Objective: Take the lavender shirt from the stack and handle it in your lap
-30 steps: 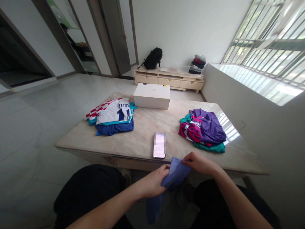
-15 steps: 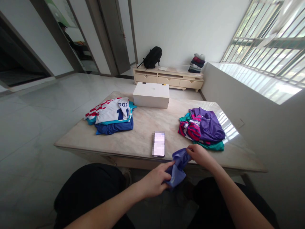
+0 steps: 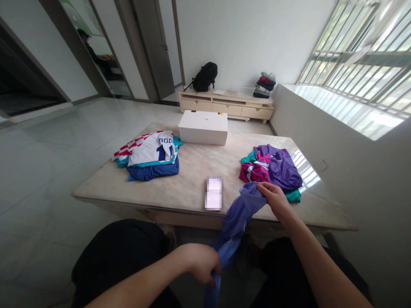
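Observation:
A long piece of blue-violet plastic or thin fabric, whose exact kind I cannot make out (image 3: pixel 236 218), stretches between my two hands over the table's front edge. My right hand (image 3: pixel 272 194) pinches its upper end near the purple clothes. Lower down, between my knees, my left hand (image 3: pixel 205 263) is closed around it, and the lower end hangs below that hand. A phone with a blurred, lit screen (image 3: pixel 213 193) lies on the table just left of the blue-violet piece.
Red-checked, white and blue jerseys (image 3: pixel 150 154) are piled on the table's left. Purple, pink and green clothes (image 3: pixel 282 167) lie at right. A white box (image 3: pixel 203 130) stands at the far edge. Behind are a low cabinet (image 3: pixel 224 109), a black backpack (image 3: pixel 205 77) and folded clothes (image 3: pixel 266 85).
My left hand has moved down and toward me, while my right hand has risen slightly to the right. The bunched blue-violet piece is now drawn out long between them.

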A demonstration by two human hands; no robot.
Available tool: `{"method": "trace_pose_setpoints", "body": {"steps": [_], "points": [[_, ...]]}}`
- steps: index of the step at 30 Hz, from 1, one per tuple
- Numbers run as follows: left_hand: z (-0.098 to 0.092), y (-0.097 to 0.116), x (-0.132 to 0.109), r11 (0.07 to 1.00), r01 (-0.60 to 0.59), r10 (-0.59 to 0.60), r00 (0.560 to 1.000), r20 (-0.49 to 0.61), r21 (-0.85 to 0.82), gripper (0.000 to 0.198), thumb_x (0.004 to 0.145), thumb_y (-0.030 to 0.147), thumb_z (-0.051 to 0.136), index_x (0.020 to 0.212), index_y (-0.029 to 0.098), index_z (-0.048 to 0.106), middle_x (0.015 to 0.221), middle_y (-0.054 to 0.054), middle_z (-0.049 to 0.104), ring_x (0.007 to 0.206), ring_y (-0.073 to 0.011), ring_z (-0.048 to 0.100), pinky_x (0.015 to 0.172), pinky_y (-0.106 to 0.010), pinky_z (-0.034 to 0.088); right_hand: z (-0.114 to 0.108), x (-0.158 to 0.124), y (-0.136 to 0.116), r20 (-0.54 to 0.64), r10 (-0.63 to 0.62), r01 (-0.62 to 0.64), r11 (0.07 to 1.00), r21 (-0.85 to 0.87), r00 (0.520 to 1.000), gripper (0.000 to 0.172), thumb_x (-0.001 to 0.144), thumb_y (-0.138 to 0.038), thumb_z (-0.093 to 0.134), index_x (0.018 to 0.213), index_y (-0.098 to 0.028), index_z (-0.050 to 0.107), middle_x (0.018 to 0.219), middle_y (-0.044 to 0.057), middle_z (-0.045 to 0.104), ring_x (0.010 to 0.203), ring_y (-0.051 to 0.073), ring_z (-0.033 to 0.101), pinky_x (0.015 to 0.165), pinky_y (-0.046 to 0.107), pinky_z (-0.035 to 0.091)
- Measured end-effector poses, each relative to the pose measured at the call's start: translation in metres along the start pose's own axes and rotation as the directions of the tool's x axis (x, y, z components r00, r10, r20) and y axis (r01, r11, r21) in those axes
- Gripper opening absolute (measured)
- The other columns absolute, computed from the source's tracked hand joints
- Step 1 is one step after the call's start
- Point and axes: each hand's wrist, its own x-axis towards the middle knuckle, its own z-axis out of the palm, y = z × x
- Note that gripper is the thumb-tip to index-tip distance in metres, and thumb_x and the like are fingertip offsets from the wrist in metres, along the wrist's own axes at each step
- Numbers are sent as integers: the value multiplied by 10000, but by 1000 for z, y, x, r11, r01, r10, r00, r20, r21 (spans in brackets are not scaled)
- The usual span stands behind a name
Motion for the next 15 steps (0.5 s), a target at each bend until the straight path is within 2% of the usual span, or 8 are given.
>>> {"method": "trace_pose_setpoints", "body": {"steps": [4,8,12,15], "points": [[-3,0,-1,998,41,-42,998,46,40,322,856,382,697,1115,221,801,918,-108,809,804,-346,751,575,-355,502,1,-9,-15,27,47,-51,974,222,999,451,673,-602,842,789,-186,712,673,15,682,547,147,584,518,259,432],[-2,1,-1,997,2,-6,998,64,71,354,861,380,689,1135,182,794,938,-143,804,822,-366,750,575,-362,499,-1,-17,-24,45,71,-82,939,335,996,386,685,-517,868,836,-191,728,710,19,725,566,162,642,525,260,486],[-4,2,-4,996,13,-17,999,42,94,381,887,374,632,1188,189,776,975,-156,802,844,-374,756,601,-375,517,-10,-21,-30,52,54,-72,869,490,997,319,750,-462,828,941,-219,749,798,23,777,697,220,732,629,307,573],[-3,1,-3,994,38,-40,999,20,106,383,877,354,624,1189,189,774,1003,-159,800,858,-375,756,641,-394,547,-20,-22,-36,37,19,-36,832,554,999,254,809,-463,766,935,-243,757,821,29,789,810,266,763,738,372,614]]}}
